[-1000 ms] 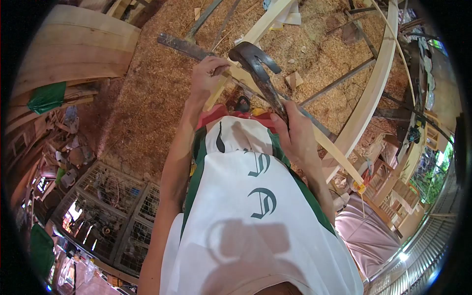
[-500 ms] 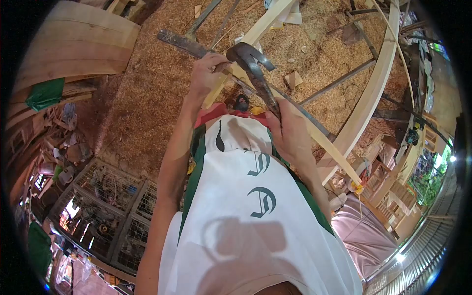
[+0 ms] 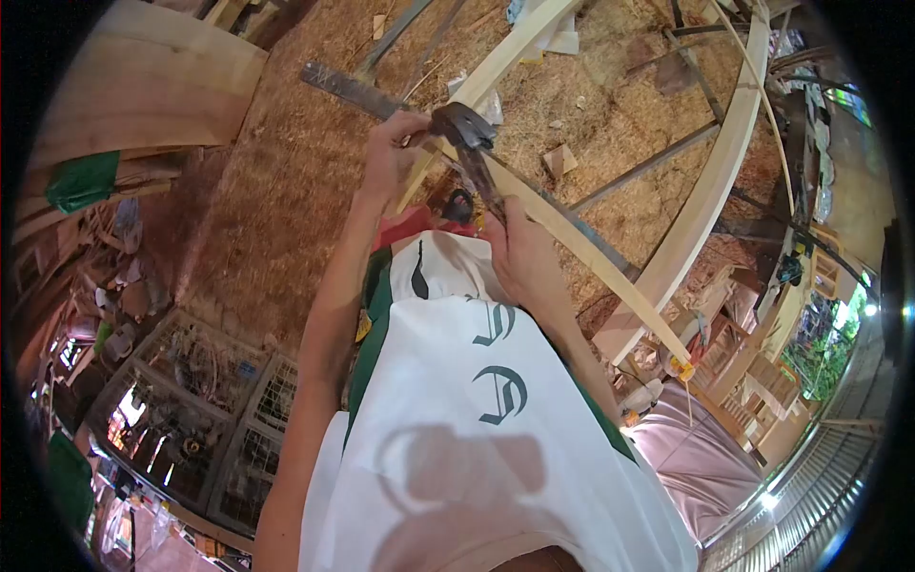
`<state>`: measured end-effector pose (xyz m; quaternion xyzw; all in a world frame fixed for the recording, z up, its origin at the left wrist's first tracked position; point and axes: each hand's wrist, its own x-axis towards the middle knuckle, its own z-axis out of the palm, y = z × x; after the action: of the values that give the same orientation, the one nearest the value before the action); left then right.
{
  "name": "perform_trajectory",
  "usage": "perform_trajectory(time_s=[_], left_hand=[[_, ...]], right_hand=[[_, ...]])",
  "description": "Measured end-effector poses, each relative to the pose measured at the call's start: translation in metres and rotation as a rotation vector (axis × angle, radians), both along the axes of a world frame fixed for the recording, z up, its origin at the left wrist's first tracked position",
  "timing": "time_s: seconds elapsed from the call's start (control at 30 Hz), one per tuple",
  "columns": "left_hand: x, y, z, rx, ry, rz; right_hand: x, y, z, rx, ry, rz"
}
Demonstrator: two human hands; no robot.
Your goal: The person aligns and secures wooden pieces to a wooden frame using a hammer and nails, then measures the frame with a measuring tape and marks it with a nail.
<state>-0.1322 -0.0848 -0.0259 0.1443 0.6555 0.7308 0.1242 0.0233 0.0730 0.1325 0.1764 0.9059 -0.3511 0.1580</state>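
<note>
My right hand (image 3: 524, 253) is wrapped round the handle of a dark claw hammer (image 3: 474, 164), whose head is at the pale wooden strips near the view's upper middle. Just left of the hammer head, my left hand (image 3: 393, 153) has its fingers pinched together at the end of a wooden strip (image 3: 591, 255); what lies between the fingertips is too small to make out. Another pale wooden piece (image 3: 515, 52) runs up and away from the hammer head. Under the strips lies a dark metal bar (image 3: 348, 89).
Wood shavings (image 3: 276, 191) cover the ground. A long curved beam (image 3: 710, 205) stands at the right, with thin metal bars beside it. Wire-mesh crates (image 3: 181, 381) are at the lower left, a large wooden panel (image 3: 152, 81) at the upper left, and a pink cloth (image 3: 701, 458) at the lower right.
My right hand and the hammer have moved left and the hammer head has come down, nearer my left hand. My left hand has barely moved.
</note>
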Motion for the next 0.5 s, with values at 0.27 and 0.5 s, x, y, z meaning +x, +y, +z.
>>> perform_trajectory(time_s=[0.27,0.5], left_hand=[[0.014,-0.003,0.032,-0.407,-0.008,0.235],[0.095,0.045,0.045,-0.507,0.446,-0.437]], right_hand=[[0.025,0.031,0.017,-0.161,0.088,-0.288],[0.046,0.051,0.027,-0.179,-0.065,-0.428]])
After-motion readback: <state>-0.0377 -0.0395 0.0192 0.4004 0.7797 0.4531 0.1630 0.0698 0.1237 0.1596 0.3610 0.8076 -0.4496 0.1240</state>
